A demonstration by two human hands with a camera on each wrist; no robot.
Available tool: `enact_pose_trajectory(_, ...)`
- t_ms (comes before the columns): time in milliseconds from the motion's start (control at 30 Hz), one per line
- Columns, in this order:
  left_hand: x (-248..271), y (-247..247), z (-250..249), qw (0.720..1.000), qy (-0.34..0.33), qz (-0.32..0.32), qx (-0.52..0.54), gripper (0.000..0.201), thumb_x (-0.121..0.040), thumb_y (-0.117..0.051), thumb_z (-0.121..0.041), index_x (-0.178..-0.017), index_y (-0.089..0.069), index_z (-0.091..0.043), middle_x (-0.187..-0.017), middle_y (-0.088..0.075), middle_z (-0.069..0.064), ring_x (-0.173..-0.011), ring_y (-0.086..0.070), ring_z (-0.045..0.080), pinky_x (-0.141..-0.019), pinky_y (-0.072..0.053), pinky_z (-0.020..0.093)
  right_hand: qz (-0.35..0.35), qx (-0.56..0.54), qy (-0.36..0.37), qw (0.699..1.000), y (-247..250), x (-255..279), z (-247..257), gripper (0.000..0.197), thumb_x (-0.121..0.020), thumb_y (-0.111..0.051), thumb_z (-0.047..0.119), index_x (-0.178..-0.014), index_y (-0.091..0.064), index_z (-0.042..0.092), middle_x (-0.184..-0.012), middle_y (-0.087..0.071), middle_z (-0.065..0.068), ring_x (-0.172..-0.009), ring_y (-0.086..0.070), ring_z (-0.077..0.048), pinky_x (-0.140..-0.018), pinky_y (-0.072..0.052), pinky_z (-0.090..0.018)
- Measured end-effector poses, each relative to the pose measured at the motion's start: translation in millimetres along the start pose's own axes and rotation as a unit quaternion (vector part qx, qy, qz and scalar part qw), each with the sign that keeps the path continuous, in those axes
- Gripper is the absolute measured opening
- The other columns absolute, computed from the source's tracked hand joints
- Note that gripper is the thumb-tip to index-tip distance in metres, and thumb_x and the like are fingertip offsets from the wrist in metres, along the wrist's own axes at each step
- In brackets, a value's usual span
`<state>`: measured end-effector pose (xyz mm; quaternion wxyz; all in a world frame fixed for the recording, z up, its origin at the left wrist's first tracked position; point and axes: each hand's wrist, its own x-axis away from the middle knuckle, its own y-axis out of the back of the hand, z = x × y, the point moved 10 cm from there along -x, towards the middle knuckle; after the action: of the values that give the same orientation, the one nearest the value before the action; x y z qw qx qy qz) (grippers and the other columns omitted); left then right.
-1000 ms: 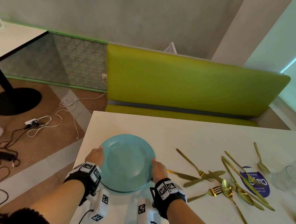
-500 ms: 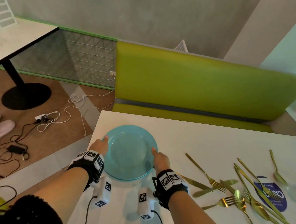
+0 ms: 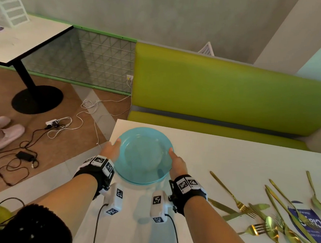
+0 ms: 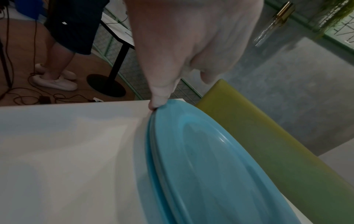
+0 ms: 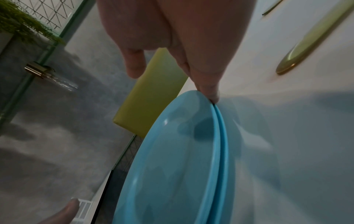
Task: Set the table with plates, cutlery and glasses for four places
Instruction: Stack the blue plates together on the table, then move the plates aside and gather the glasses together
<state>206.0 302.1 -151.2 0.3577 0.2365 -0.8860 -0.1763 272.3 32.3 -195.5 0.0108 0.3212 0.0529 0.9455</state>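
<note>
A stack of at least two light-blue plates (image 3: 143, 154) lies low at the far left corner of the white table (image 3: 228, 159); I cannot tell if it touches the top. My left hand (image 3: 110, 150) is at its left rim and my right hand (image 3: 177, 161) at its right rim. In the left wrist view a straight fingertip (image 4: 158, 103) presses the plates' (image 4: 210, 159) edge. In the right wrist view a fingertip (image 5: 210, 92) sits at the seam between two plates (image 5: 172, 159), thumb off the plate. Several gold forks, knives and spoons (image 3: 274, 218) lie scattered to the right.
A round blue sticker (image 3: 307, 224) lies under the cutlery. A green bench (image 3: 223, 91) runs behind the table. To the left are the table's edge, floor cables (image 3: 58, 126), a person's feet (image 3: 5, 132) and another table (image 3: 29, 38) with a white drawer unit (image 3: 9, 5).
Both hands have moved the plates away from me toward the table's far left corner. The fingers now reach further forward along the rim.
</note>
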Motion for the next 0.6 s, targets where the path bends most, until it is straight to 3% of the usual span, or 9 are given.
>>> enact_pose_trajectory(67, -4, 1, 0, 1.000, 0.001, 0.003, 0.021, 0.065, -0.098, -0.033, -0.045, -0.141, -0.035, 0.004, -0.144, -0.041, 0.023, -0.133, -0.040, 0.035, -0.110, -0.032, 0.040, 0.005, -0.022, -0.009, 1.000, -4, -30, -16, 0.145, -0.015, -0.067, 0.086, -0.136, -0.046, 0.011, -0.134, -0.054, -0.011, -0.120, -0.054, -0.032, -0.106, -0.041, -0.048)
enact_pose_trajectory(133, -6, 2, 1, 0.999, 0.002, 0.010, 0.036, 0.065, -0.097, -0.034, -0.048, -0.137, -0.041, 0.003, -0.139, -0.047, 0.023, -0.129, -0.045, 0.035, -0.108, -0.036, 0.040, 0.016, -0.038, -0.014, 0.999, -7, -39, -20, 0.143, -0.015, -0.068, 0.085, -0.137, -0.046, 0.013, -0.134, -0.055, -0.010, -0.120, -0.055, -0.031, -0.105, -0.041, -0.049)
enact_pose_trajectory(267, -9, 0, -1, 0.998, 0.006, 0.033, 0.049, 0.065, -0.096, -0.032, -0.051, -0.131, -0.050, 0.001, -0.133, -0.055, 0.021, -0.123, -0.052, 0.034, -0.104, -0.039, 0.039, 0.032, -0.042, -0.010, 0.999, -10, -25, -5, 0.127, -0.032, -0.071, 0.075, -0.139, -0.043, 0.012, -0.134, -0.054, -0.011, -0.119, -0.055, -0.032, -0.104, -0.042, -0.049)
enact_pose_trajectory(400, -15, -4, -1, 0.997, 0.007, 0.043, 0.061, 0.074, -0.091, -0.034, -0.059, -0.133, -0.049, 0.000, -0.132, -0.056, 0.019, -0.121, -0.054, 0.034, -0.105, -0.040, 0.041, 0.041, -0.043, -0.010, 0.998, -10, -31, -3, 0.147, -0.011, -0.071, 0.082, -0.139, -0.043, 0.015, -0.134, -0.054, -0.009, -0.118, -0.055, -0.032, -0.105, -0.042, -0.049)
enact_pose_trajectory(467, -12, -5, -3, 0.997, 0.013, 0.041, 0.061, 0.080, -0.088, -0.034, -0.063, -0.137, -0.043, 0.000, -0.136, -0.052, 0.020, -0.124, -0.051, 0.035, -0.108, -0.038, 0.044, 0.045, -0.042, -0.013, 0.998, -9, -33, -3, 0.151, -0.008, -0.069, 0.083, -0.140, -0.041, 0.016, -0.137, -0.052, -0.009, -0.122, -0.053, -0.031, -0.107, -0.040, -0.049)
enact_pose_trajectory(533, -3, -1, -11, 0.998, 0.013, 0.016, 0.051, 0.073, -0.094, -0.035, -0.054, -0.142, -0.035, 0.001, -0.144, -0.043, 0.021, -0.131, -0.043, 0.036, -0.110, -0.034, 0.041, 0.042, -0.036, -0.014, 0.998, -7, -11, 9, 0.152, -0.012, -0.070, 0.084, -0.143, -0.037, 0.013, -0.140, -0.049, -0.010, -0.126, -0.050, -0.031, -0.109, -0.037, -0.049)
enact_pose_trajectory(600, 2, 7, -20, 0.999, 0.000, -0.043, 0.029, 0.064, -0.097, -0.038, -0.043, -0.142, -0.032, 0.003, -0.145, -0.039, 0.024, -0.134, -0.039, 0.038, -0.107, -0.032, 0.040, 0.029, -0.028, -0.007, 0.999, 3, 10, 22, 0.142, -0.028, -0.070, 0.080, -0.145, -0.030, 0.011, -0.145, -0.042, -0.009, -0.132, -0.043, -0.029, -0.112, -0.031, -0.048)
